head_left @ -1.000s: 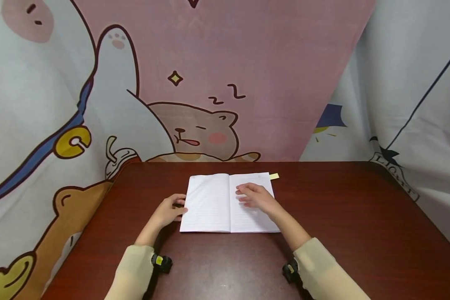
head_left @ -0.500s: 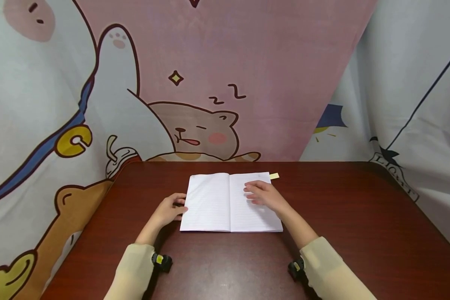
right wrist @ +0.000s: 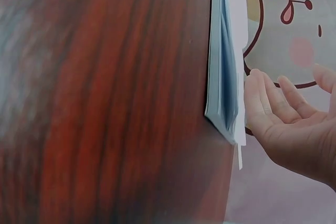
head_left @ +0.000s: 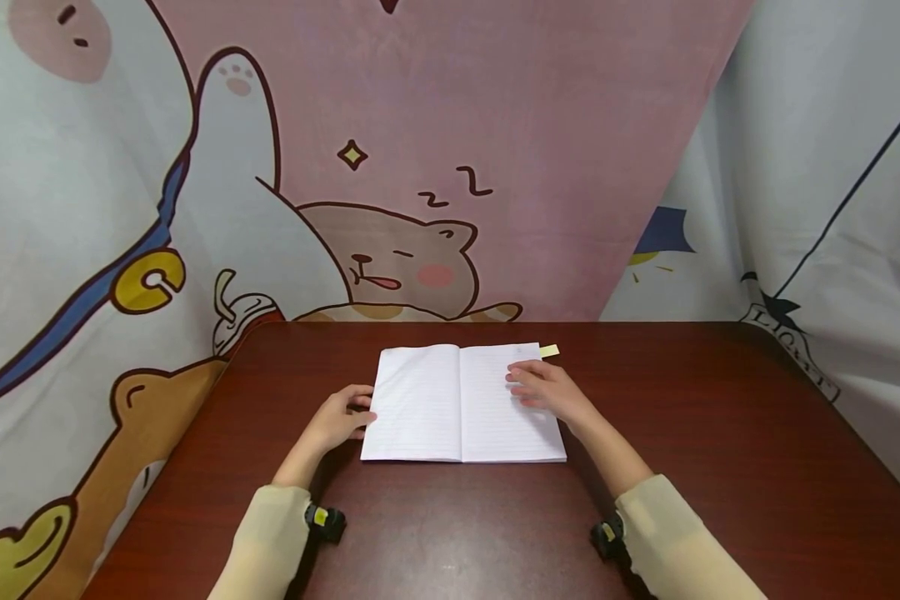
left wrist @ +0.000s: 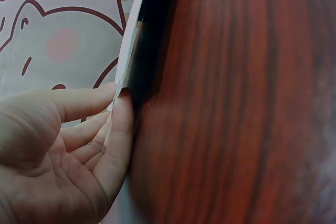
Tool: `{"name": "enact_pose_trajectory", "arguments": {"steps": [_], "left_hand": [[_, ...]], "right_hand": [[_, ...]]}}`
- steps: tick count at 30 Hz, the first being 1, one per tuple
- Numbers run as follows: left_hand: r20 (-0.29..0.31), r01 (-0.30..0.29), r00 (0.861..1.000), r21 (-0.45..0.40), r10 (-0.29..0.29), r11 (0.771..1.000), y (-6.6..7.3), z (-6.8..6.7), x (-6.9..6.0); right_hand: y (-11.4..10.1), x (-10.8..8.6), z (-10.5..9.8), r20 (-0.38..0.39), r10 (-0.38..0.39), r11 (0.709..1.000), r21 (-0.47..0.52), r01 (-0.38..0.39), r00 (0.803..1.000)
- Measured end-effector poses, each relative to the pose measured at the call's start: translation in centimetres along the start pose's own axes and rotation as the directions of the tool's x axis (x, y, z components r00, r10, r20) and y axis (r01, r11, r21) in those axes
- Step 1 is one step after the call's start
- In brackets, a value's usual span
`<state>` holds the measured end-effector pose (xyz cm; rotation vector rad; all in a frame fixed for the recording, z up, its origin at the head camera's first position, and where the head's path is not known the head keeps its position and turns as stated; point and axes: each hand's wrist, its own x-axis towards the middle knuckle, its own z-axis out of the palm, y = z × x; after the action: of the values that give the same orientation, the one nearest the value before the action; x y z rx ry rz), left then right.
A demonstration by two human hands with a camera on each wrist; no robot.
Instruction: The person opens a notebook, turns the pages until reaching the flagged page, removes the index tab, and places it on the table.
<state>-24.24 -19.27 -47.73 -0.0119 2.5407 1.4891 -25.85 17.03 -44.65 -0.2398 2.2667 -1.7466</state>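
Note:
An open notebook (head_left: 418, 408) with ruled white pages lies on the brown table, its spine in the middle. At its left edge my left hand (head_left: 336, 420) pinches the pages and cover, the thumb on top and a finger underneath, as the left wrist view shows of the same hand (left wrist: 63, 161). My right hand (head_left: 558, 392) hovers over the outer part of the right page with its fingers loosely extended. Seen from the right wrist, this hand (right wrist: 294, 121) holds nothing, beside the notebook's slightly fanned page edges (right wrist: 228, 72).
A pale yellow tab (head_left: 549, 351) sticks out from the notebook's upper right edge. The dark reddish-brown table (head_left: 720, 450) reaches back to a cartoon-printed cloth (head_left: 540, 167), which also hangs at both sides. Black cameras (head_left: 328, 523) sit on both wrists.
My right hand has slid rightward across the right page towards its outer edge. The left hand stays at the left edge, and the notebook keeps its place.

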Motion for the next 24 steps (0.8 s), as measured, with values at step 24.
{"name": "enact_pose_trajectory", "arguments": {"steps": [24], "left_hand": [[-0.003, 0.004, 1.0, -0.013, -0.004, 1.0, 0.0, 0.0, -0.1]], "right_hand": [[1.1, -0.8, -2.1, -0.138, 0.156, 0.938, -0.289, -0.19, 0.978]]}}
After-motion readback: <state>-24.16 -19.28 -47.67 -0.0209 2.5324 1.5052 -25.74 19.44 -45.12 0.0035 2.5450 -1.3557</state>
